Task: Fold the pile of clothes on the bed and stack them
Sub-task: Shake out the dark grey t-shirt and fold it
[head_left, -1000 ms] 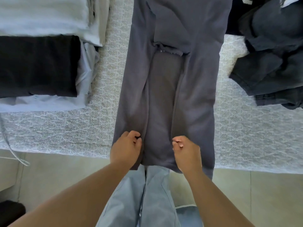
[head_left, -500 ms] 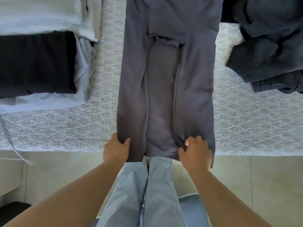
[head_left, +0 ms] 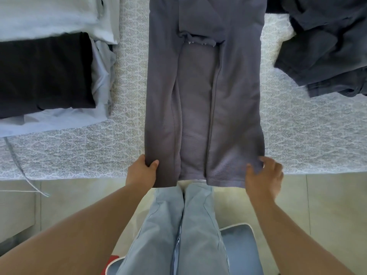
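Observation:
A grey-purple garment [head_left: 204, 92] lies lengthwise on the bed, both long sides folded in toward the middle, its near hem hanging over the bed's edge. My left hand [head_left: 142, 173] grips the garment's near left corner, thumb on top. My right hand [head_left: 264, 175] pinches the near right corner with fingers and thumb around the cloth edge. At the left lies a stack of folded clothes: a black piece [head_left: 43, 74] on pale blue ones [head_left: 49, 120]. A heap of dark unfolded clothes [head_left: 325, 48] sits at the right.
The bed [head_left: 89, 153] has a white patterned cover, and its near edge runs across the view. A white cord [head_left: 29, 181] hangs off the bed's left side. My legs in light jeans [head_left: 184, 225] stand against the bed above a blue cushion [head_left: 238, 251].
Both hands have slid outward along the near hem, from the inner folds to the garment's outer corners. The view has shifted slightly.

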